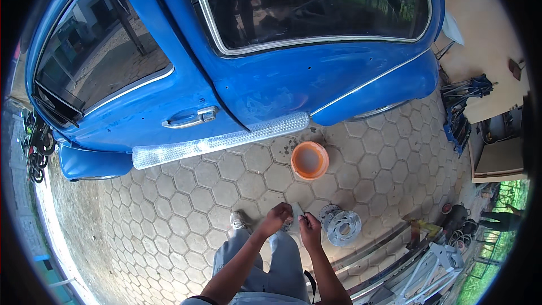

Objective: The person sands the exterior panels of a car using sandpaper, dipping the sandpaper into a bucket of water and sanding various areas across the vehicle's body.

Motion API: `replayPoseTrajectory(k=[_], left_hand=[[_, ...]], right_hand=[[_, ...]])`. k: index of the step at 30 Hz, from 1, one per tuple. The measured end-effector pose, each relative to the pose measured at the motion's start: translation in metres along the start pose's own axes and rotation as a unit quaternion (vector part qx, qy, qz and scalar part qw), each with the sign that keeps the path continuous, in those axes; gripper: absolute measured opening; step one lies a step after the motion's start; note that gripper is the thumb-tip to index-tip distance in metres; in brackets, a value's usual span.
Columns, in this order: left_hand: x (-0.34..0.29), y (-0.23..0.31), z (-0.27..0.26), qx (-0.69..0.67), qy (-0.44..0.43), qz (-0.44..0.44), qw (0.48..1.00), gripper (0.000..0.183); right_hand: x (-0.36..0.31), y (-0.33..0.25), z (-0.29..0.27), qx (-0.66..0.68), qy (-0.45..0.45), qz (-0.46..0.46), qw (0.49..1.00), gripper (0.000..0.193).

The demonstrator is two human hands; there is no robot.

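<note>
A small, flat, light grey piece point(296, 211) is between my hands in front of my legs; its exact kind cannot be made out. My right hand point(310, 229) is closed with its thumb and fingers on the piece's lower edge. From the left, my left hand point(276, 218) pinches at the piece's other side, its fingers curled. Just beyond my hands, an orange bucket point(310, 160) of cloudy greyish water stands on the paving. A blue car point(265, 87) fills the far side, with dull, scuffed patches on its panel below the rear side window.
Silver wheel-like metal discs point(343, 228) lie right of my hands. A silver textured running board point(223, 142) runs along the car's lower side. Metal bars and a white folding frame point(432, 271) are at lower right. A wooden cabinet point(497, 176) stands far right, on hexagonal paving point(186, 214).
</note>
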State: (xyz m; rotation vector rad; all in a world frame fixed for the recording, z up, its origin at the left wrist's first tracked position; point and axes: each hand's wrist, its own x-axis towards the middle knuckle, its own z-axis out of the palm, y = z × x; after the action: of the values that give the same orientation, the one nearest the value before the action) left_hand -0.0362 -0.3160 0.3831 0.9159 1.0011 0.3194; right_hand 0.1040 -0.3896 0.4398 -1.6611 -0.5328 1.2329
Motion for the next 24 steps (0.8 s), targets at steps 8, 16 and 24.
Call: replayPoseTrajectory(k=[8, 16, 24], left_hand=[[0.030, 0.081, -0.029, -0.107, -0.012, -0.037, 0.994, 0.023], [0.040, 0.138, -0.072, 0.031, -0.017, 0.020, 0.999, 0.016], [0.000, 0.262, -0.127, 0.307, 0.393, 0.335, 0.800, 0.033]], right_hand=[[0.053, -0.012, 0.006, 0.014, -0.030, 0.046, 0.998, 0.027], [0.104, -0.066, 0.050, -0.081, -0.090, -0.153, 0.981, 0.018], [0.215, -0.107, 0.100, 0.015, 0.069, -0.180, 0.981, 0.011]])
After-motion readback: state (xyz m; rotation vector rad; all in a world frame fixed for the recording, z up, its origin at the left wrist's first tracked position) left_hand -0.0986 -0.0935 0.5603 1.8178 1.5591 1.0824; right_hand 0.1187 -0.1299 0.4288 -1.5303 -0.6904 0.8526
